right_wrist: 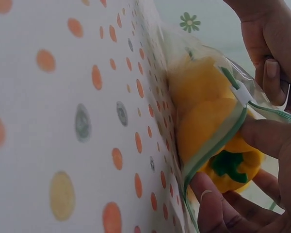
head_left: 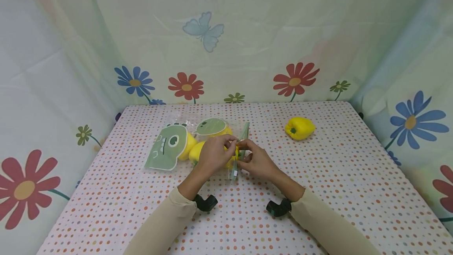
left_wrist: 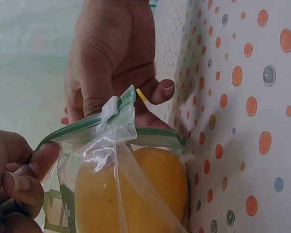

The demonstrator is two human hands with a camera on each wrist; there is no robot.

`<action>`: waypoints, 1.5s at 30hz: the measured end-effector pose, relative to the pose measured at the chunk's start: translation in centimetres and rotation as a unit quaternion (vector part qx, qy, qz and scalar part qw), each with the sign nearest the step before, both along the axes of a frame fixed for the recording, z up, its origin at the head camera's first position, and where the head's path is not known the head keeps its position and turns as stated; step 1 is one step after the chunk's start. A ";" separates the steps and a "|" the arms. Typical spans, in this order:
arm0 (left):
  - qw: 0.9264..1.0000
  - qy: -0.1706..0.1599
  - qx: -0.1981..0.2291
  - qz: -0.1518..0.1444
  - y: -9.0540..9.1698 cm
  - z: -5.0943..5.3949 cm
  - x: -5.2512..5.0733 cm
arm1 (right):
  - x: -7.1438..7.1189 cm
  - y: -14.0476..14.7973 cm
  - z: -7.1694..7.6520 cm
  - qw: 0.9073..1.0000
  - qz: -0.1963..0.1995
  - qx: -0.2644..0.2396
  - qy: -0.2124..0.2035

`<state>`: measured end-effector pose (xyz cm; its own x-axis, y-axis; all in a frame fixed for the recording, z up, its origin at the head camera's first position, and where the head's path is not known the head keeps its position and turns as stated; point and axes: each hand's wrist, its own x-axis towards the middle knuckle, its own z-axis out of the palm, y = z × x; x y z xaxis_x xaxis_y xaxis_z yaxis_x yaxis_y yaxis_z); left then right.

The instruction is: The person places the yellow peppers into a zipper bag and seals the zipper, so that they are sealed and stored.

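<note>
A clear zip bag with a green rim [left_wrist: 157, 138] and a white slider [left_wrist: 109, 109] lies between my hands, yellow bell peppers [left_wrist: 162, 179] inside it. My left hand [head_left: 215, 153] pinches the bag's rim. My right hand [head_left: 260, 161] is at the bag's mouth, its fingers curled round a yellow bell pepper [right_wrist: 250, 167] with a green stem [right_wrist: 230, 165]. That pepper sits in the opening, stem toward my right palm. Some right fingertips also touch the green rim; how far the pepper is inside is partly hidden.
Left of my hands lies a clear bag with a green monster print [head_left: 168, 148] and something yellow in it. Behind is another green-printed bag [head_left: 211, 126], also with yellow inside. A loose yellow bell pepper [head_left: 300, 128] rests at the right on the dotted tablecloth [head_left: 329, 168].
</note>
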<state>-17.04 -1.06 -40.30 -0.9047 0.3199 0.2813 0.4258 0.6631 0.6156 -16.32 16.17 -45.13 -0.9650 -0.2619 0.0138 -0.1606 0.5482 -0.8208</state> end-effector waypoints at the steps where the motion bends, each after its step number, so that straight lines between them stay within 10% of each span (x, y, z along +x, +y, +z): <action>1: 1.000 0.001 -0.001 0.000 0.0 0.0 0.0 | 0.0 0.1 0.0 1.000 0.002 -0.001 -0.001; 18: 1.000 0.008 -0.008 0.000 -0.1 -0.2 -0.1 | 0.9 2.1 1.2 1.000 -0.009 -0.007 -0.005; 29: 1.000 0.015 0.003 -0.009 -0.1 -0.3 0.0 | 0.3 7.2 2.0 0.991 -0.116 -0.001 0.069; 37: 1.000 0.018 0.006 -0.005 -0.1 -0.2 0.0 | -1.0 10.6 2.2 0.939 -0.292 -0.071 0.167; 45: 1.000 0.015 0.004 -0.007 -0.1 -0.4 0.0 | -3.5 14.3 0.1 0.902 -0.401 -0.089 0.133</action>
